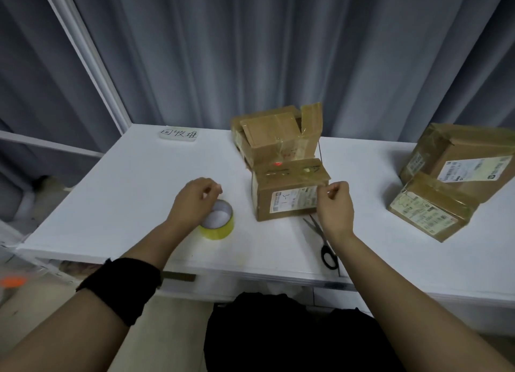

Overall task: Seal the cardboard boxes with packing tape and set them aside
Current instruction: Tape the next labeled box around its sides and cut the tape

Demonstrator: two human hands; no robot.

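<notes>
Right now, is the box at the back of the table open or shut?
Open. On the back box the right flap stands upright and another lies askew, not flat.

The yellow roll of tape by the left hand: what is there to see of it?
The yellowish, see-through roll of packing tape is a wide ring with a pale inner core. It lies flat on the white table, hole upward, the tabletop showing through. It sits near the front edge, left of the small brown cardboard box and apart from it. The left hand, fingers curled, covers its far-left rim; whether it touches cannot be told.
</notes>
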